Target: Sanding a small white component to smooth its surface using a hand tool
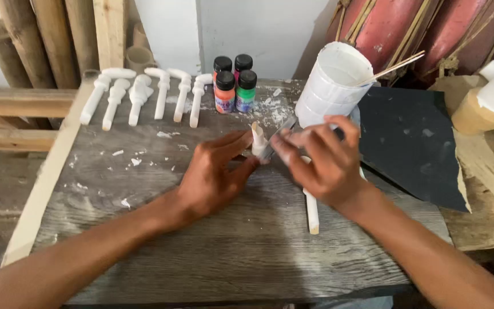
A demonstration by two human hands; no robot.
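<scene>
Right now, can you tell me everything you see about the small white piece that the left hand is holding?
The small white piece is pale, chalky and looks carved or moulded, roughly cone-like with a narrower top. It stands nearly upright on the grey wooden board. The left hand pinches it at its lower part with thumb and fingers. The right hand holds a thin grey tool against its side. Its lower end is hidden.

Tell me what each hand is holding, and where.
Left hand pinches a small white carved piece by its lower end; right hand grips a thin blade-like tool by its handle.
</scene>
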